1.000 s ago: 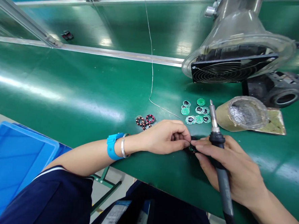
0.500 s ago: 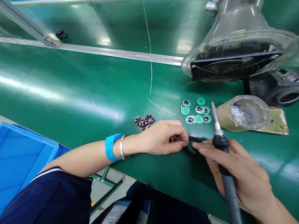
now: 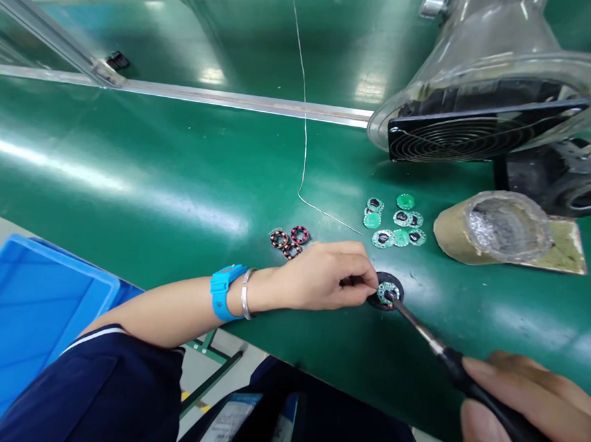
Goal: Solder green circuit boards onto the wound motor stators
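My right hand (image 3: 524, 408) grips a soldering iron (image 3: 459, 368) by its dark handle. The iron's tip meets a small round circuit board (image 3: 388, 293), which sits in a black round holder (image 3: 398, 281) on the bench. At the holder's left rim, the thumb and forefinger of my left hand (image 3: 335, 273) are pinched together; what lies between them is too small to make out. Solder wire (image 3: 304, 151) hangs down from above, its bent end lying just beyond my left hand. Several copper-wound ring coils (image 3: 279, 239) lie behind my left wrist.
Several loose round circuit boards (image 3: 400, 237) lie beyond the holder. To their right a cardboard tube (image 3: 450, 230) with a silvery inside rests on its side. A fume hood with a fan (image 3: 460, 141) overhangs the back right. A blue bin (image 3: 42, 339) stands at the left.
My right hand has left the circuit board and drawn back to the right. The soldering iron has swung from pointing up to having its tip on the board. My left hand stays pinched.
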{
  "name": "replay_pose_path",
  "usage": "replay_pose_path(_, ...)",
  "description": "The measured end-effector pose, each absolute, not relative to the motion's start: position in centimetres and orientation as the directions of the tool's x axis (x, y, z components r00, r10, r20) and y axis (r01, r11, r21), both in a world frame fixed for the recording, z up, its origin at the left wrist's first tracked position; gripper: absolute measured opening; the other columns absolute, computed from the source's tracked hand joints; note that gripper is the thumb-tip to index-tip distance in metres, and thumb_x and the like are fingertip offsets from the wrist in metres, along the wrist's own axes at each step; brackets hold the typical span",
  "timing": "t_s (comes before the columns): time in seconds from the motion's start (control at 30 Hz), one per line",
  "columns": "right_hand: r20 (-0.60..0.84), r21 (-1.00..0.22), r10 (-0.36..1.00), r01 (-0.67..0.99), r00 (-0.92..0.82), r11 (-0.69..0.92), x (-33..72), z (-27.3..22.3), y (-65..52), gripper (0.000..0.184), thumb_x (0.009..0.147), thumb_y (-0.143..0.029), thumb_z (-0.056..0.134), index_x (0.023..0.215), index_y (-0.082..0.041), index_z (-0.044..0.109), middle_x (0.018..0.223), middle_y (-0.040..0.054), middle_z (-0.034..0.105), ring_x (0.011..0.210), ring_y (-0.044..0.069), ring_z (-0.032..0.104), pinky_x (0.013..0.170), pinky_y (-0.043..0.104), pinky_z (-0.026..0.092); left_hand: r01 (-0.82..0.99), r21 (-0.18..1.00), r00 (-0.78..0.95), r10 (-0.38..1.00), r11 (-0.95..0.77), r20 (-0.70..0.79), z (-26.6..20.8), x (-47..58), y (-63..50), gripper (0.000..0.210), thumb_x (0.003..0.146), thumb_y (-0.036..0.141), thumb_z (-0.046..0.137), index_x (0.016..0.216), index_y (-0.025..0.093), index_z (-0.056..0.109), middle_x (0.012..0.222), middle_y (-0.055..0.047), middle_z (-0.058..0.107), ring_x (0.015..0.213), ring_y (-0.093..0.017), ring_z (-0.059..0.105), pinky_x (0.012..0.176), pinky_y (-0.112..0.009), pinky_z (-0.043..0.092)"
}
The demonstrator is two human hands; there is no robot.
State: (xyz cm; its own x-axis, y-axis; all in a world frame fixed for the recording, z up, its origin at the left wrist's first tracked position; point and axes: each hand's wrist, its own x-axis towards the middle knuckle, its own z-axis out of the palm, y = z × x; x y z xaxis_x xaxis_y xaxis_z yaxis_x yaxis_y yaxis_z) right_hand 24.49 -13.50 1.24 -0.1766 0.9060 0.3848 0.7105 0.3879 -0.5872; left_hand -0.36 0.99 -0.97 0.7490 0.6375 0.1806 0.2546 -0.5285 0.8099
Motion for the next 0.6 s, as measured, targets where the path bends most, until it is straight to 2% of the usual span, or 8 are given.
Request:
replay_pose_path(0.17, 0.357, -0.617, 0.914, 0.687, -0.192, 0.385, 23.87, 1.50, -13.11, 0.055, 0.075, -0.010, 0.064, 0.126, -0.032, 0.064, 0.077, 0.0043, 0.066, 0.061, 0.019, 0.066, 0.052, 0.031, 0.057, 0.248, 0.804, 0.740, 0.641, -0.540, 0.202, -1.06, -0.35, 0.91, 0.010, 0.085, 0.015, 0.060, 0.083, 0.016, 0.070, 0.082, -0.001, 0.067, 0.072, -0.008, 0.062, 0.065, -0.017, 0.049)
replay_pose_path(0.33, 0.353, -0.639, 0.917, 0.667, -0.187, 0.382, 23.86, 1.17, -12.70, 0.057, 0.074, -0.009, 0.066, 0.127, -0.030, 0.064, 0.077, 0.0040, 0.068, 0.061, 0.020, 0.067, 0.051, 0.030, 0.057, 0.297, 0.793, 0.740, 0.653, -0.531, 0.160, -0.85, -0.27, 0.89, 0.011, 0.085, 0.015, 0.060, 0.083, 0.018, 0.070, 0.084, -0.001, 0.068, 0.073, -0.008, 0.062, 0.065, -0.018, 0.049)
replay_pose_path(0.6, 0.376, -0.631, 0.909, 0.668, -0.179, 0.393, 23.69, 1.10, -12.66, 0.060, 0.074, -0.008, 0.066, 0.130, -0.032, 0.062, 0.077, 0.0039, 0.069, 0.062, 0.021, 0.067, 0.051, 0.030, 0.057, 0.278, 0.784, 0.730, 0.652, -0.556, 0.204, -1.02, -0.27, 0.79, 0.011, 0.085, 0.015, 0.060, 0.083, 0.017, 0.070, 0.082, -0.001, 0.067, 0.072, -0.008, 0.062, 0.064, -0.017, 0.049)
